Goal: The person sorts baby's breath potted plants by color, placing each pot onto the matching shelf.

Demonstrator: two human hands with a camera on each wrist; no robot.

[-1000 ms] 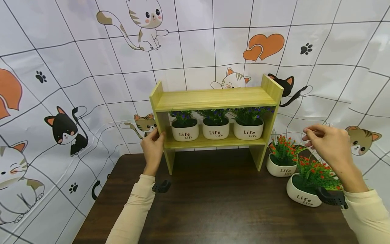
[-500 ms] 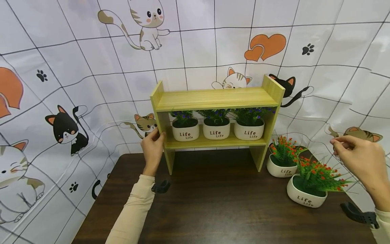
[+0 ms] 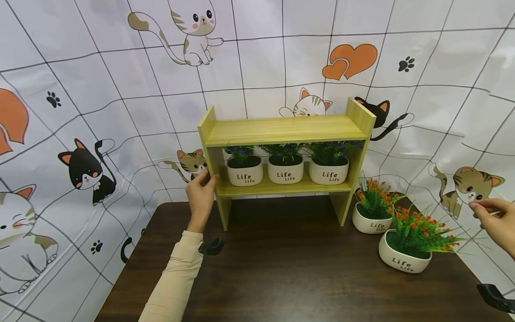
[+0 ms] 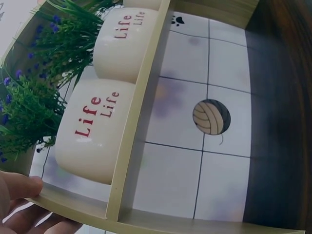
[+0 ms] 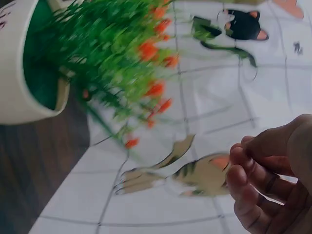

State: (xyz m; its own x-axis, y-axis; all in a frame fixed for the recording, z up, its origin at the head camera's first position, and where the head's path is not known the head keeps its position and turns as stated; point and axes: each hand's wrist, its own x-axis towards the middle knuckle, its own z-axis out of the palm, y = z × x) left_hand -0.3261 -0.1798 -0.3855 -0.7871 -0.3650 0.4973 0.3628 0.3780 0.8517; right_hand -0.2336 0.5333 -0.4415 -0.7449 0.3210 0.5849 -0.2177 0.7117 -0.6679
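Note:
A light wooden shelf unit (image 3: pixel 281 129) stands on the table against the wall. My left hand (image 3: pixel 200 199) grips the edge of its left side panel, thumb on the inner side and fingers outside in the left wrist view. On the middle board sit three white "Life" pots with purple flowers: the left pot (image 3: pixel 245 172), middle pot (image 3: pixel 285 170) and right pot (image 3: pixel 329 171). My right hand (image 3: pixel 496 221), partly cut off by the frame, hangs in the air at the far right with loosely curled fingers and nothing in them. The nearest plant (image 5: pixel 112 58) has orange-red flowers.
To the right of the shelf unit stand two white pots with orange-red flowers, a rear pot (image 3: pixel 372 221) and a front pot (image 3: pixel 404 255). The dark wooden table (image 3: pixel 281 277) extends in front. A cat-patterned wall covering (image 3: pixel 257 58) surrounds its back and sides.
My right hand has moved rightward and slightly down, away from the orange-red flowers, partly out of the head view. My left hand keeps its grip on the shelf unit.

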